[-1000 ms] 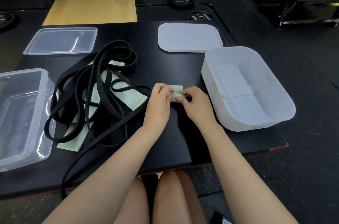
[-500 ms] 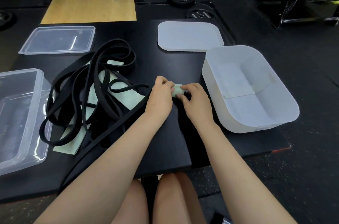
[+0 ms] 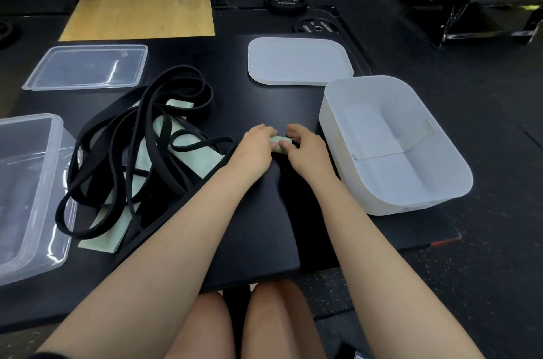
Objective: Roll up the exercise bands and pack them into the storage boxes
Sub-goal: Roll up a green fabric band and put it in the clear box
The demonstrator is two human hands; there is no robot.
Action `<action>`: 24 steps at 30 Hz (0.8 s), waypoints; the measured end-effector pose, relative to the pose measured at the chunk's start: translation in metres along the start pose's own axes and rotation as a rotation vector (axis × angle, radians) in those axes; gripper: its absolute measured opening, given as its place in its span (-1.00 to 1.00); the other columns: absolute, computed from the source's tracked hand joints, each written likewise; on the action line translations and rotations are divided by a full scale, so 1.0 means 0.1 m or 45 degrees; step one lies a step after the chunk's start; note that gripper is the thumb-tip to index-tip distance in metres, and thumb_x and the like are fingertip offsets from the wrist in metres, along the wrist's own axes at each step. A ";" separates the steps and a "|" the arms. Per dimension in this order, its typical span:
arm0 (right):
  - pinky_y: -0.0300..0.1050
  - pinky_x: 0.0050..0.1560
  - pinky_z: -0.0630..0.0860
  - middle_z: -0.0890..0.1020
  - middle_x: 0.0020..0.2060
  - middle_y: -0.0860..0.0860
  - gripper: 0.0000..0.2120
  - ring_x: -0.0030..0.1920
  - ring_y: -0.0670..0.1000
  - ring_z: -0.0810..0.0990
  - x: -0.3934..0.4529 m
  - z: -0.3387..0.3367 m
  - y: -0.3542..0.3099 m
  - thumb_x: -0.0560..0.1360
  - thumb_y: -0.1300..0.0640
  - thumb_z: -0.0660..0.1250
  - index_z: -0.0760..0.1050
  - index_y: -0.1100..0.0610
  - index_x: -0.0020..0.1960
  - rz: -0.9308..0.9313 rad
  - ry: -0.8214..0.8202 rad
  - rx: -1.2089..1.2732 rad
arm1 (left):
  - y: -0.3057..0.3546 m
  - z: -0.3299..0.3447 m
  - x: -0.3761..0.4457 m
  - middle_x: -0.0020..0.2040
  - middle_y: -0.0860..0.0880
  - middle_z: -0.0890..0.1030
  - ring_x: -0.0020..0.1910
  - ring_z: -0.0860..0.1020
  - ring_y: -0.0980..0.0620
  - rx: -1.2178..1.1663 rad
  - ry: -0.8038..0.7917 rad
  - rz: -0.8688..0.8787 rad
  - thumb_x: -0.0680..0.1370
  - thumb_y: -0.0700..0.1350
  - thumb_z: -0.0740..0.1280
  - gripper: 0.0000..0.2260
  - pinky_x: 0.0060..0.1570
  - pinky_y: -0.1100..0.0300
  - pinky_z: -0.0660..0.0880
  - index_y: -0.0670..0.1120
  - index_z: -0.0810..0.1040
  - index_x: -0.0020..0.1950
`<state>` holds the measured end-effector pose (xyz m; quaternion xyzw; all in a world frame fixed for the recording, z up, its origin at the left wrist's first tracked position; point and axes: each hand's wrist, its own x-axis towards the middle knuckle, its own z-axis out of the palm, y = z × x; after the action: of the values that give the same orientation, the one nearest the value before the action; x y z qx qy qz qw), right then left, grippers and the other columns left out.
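Rolling a green band (image 3: 280, 146) beside the white box (image 3: 417, 206).
Left hand (image 3: 255, 150) and right hand (image 3: 305, 150) pinching the small roll, just left of the box.

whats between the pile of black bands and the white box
In the head view, both hands: left hand and right hand pinch a small green band roll on the black mat.

White lettering rings the two black weight plates (image 3: 286, 3) (image 3: 316, 26) beyond the far edge of the black table (image 3: 264, 100), but it is too small and inverted to read.
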<state>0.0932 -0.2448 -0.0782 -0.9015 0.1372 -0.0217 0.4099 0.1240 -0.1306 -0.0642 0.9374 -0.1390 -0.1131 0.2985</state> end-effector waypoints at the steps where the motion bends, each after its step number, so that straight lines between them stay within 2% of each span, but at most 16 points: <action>1: 0.02 0.32 0.35 0.55 0.24 0.04 -0.60 0.27 0.07 0.46 0.01 0.00 -0.01 0.54 0.14 0.27 0.40 0.11 0.37 0.005 -0.006 -0.028 | 0.01 0.00 0.00 0.46 -0.16 0.27 0.43 0.26 -0.08 0.008 -0.017 -0.005 0.62 -0.19 0.15 -0.67 0.34 0.20 0.16 -0.17 0.36 0.40; 3: 0.03 0.32 0.35 0.55 0.24 0.06 -0.62 0.27 0.08 0.47 0.03 -0.01 -0.03 0.55 0.14 0.27 0.42 0.12 0.36 0.017 -0.024 -0.060 | 0.02 0.02 -0.02 0.40 -0.16 0.30 0.32 0.36 -0.12 0.047 -0.047 -0.009 0.63 -0.18 0.12 -0.69 0.22 0.17 0.27 -0.17 0.33 0.38; 6: 0.00 0.27 0.38 0.57 0.19 0.09 -0.68 0.22 0.09 0.50 0.00 -0.01 -0.05 0.55 0.16 0.26 0.48 0.14 0.30 -0.003 -0.017 -0.076 | 0.04 0.04 -0.06 0.34 -0.17 0.30 0.22 0.40 -0.15 0.087 -0.057 -0.017 0.63 -0.21 0.10 -0.74 0.12 0.12 0.33 -0.18 0.30 0.32; 8: -0.13 0.16 0.38 0.57 0.15 0.09 -0.72 0.17 0.08 0.52 -0.04 0.00 -0.06 0.55 0.19 0.25 0.52 0.14 0.24 -0.037 0.022 -0.063 | 0.05 0.02 -0.07 0.30 -0.17 0.32 0.20 0.40 -0.15 0.087 -0.044 -0.025 0.61 -0.23 0.12 -0.74 0.12 0.12 0.33 -0.18 0.32 0.31; 11: -0.34 -0.04 0.26 0.56 0.13 0.10 -0.73 0.12 0.04 0.52 -0.13 0.03 -0.07 0.55 0.24 0.23 0.52 0.15 0.23 -0.076 0.081 -0.040 | 0.08 -0.07 -0.13 0.26 -0.16 0.35 0.15 0.42 -0.15 0.079 -0.031 -0.017 0.59 -0.23 0.16 -0.75 0.07 0.14 0.33 -0.15 0.36 0.28; 13: -0.38 -0.02 0.27 0.55 0.13 0.09 -0.73 0.10 0.00 0.52 -0.20 0.03 -0.09 0.55 0.26 0.22 0.52 0.16 0.23 -0.075 0.111 0.037 | 0.11 -0.15 -0.18 0.22 -0.15 0.38 0.06 0.43 -0.12 0.106 -0.016 0.025 0.58 -0.22 0.17 -0.76 -0.01 0.16 0.34 -0.14 0.36 0.26; 15: -0.33 0.05 0.32 0.54 0.13 0.07 -0.73 0.08 -0.04 0.51 -0.29 0.00 -0.13 0.55 0.25 0.24 0.50 0.17 0.24 -0.085 0.138 0.144 | 0.16 -0.25 -0.24 0.19 -0.12 0.39 0.00 0.40 -0.06 0.139 -0.002 0.048 0.57 -0.23 0.19 -0.74 -0.04 0.15 0.33 -0.11 0.35 0.26; 19: -0.30 0.06 0.35 0.47 0.10 0.02 -0.69 0.02 -0.11 0.47 -0.46 -0.08 -0.25 0.54 0.25 0.28 0.47 0.20 0.28 -0.178 0.134 0.262 | 0.20 -0.46 -0.35 0.26 -0.10 0.36 0.18 0.44 -0.13 0.210 0.021 0.120 0.55 -0.21 0.28 -0.61 0.15 0.07 0.38 -0.08 0.34 0.38; 22: -0.37 -0.02 0.38 0.51 0.04 0.00 -0.77 -0.05 -0.30 0.45 -0.57 -0.13 -0.36 0.53 0.17 0.32 0.53 0.16 0.18 -0.288 0.104 0.240 | 0.18 -0.68 -0.49 0.20 -0.09 0.41 0.16 0.45 -0.10 0.209 0.036 0.189 0.53 -0.17 0.33 -0.66 0.14 0.11 0.37 -0.09 0.46 0.31; 24: -0.32 0.05 0.44 0.56 0.06 -0.02 -0.78 0.00 -0.28 0.48 -0.66 -0.17 -0.48 0.52 0.18 0.32 0.55 0.13 0.17 -0.309 0.075 0.271 | 0.14 -0.84 -0.63 0.08 -0.06 0.43 0.12 0.44 -0.06 0.178 0.065 0.236 0.51 -0.16 0.36 -0.70 0.09 0.14 0.37 -0.08 0.52 0.25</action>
<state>0.0385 -0.2096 -0.0265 -0.8619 0.0362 -0.1118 0.4933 0.0872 -0.0765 0.0191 0.9417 -0.2249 -0.0512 0.2451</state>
